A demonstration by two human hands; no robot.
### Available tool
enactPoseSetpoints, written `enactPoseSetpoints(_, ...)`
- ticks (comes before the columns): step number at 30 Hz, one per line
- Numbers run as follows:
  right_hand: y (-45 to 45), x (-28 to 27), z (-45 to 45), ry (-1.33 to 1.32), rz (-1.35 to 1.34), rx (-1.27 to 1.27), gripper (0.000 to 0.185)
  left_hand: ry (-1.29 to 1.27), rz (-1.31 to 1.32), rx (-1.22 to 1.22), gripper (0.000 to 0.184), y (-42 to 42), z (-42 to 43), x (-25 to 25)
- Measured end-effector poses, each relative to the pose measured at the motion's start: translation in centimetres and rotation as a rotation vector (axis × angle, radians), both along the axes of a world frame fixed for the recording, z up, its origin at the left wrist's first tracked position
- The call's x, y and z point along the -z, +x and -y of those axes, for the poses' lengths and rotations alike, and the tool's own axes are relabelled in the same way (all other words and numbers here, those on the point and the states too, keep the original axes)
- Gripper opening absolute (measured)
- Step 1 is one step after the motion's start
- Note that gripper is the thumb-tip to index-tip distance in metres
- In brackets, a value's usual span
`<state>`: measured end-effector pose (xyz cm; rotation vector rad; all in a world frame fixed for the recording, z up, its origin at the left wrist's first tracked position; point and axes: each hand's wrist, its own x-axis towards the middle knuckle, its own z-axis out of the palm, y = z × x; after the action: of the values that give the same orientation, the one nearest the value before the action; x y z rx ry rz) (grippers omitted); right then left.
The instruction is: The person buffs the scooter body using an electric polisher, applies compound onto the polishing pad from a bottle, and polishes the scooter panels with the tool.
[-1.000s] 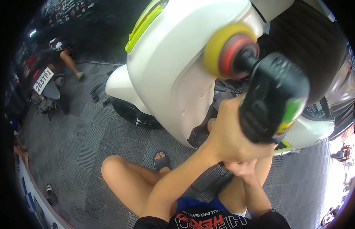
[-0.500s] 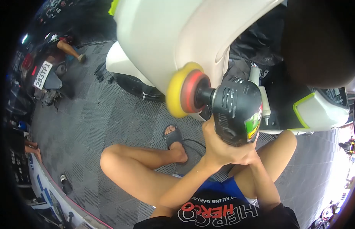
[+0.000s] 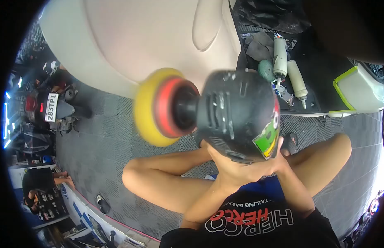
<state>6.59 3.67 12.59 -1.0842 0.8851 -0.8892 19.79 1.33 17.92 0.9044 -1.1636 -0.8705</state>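
Observation:
A black polisher [image 3: 237, 111] with a green and yellow sticker is held up in front of my chest. Its yellow foam pad [image 3: 144, 111] on a red backing is smeared by motion and points left. My left hand [image 3: 231, 167] wraps round the underside of the polisher's body. Against it, my right hand [image 3: 274, 163] also grips the machine, its fingers partly hidden. Behind the pad, a white curved motorcycle panel [image 3: 130, 37] fills the upper view. The pad overlaps the panel's lower edge; whether they touch I cannot tell.
Two pale bottles, one of them a squeeze bottle [image 3: 297, 84], lie on the dark footboard beside a green round pad [image 3: 266, 70] and a grey cloth [image 3: 259, 46]. Another motorcycle [image 3: 62, 108] stands left. A person [image 3: 39, 182] sits lower left, near a slipper [image 3: 102, 203].
My view has shifted closer to the panel, showing more of the bottles on the footboard. The polisher now appears larger, with its pad farther left and lower against the panel. Both hands keep their grip.

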Motion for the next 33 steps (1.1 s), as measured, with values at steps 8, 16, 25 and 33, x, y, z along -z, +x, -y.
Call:
enactPoseSetpoints(8,-0.2,4.4,-4.0,0.195,0.165,0.170,0.064,0.501,0.039,0.233,0.045,-1.3,-0.3,3.6)
enactPoseSetpoints(16,0.5,2.2,-1.2,-0.181,-0.131,0.178,0.072,0.266,-0.049,0.301,0.052,1.6,-0.5,4.3)
enactPoseSetpoints(25,2.3,1.3,0.2,-0.183,0.084,0.330,0.065,0.214,0.161,0.430,0.051,1.3,3.5,0.0)
enactPoseSetpoints(33,2.8,-1.3,1.6,-0.158,0.330,0.296,0.056,0.164,0.297,0.299,0.056,0.2,5.1,-3.6)
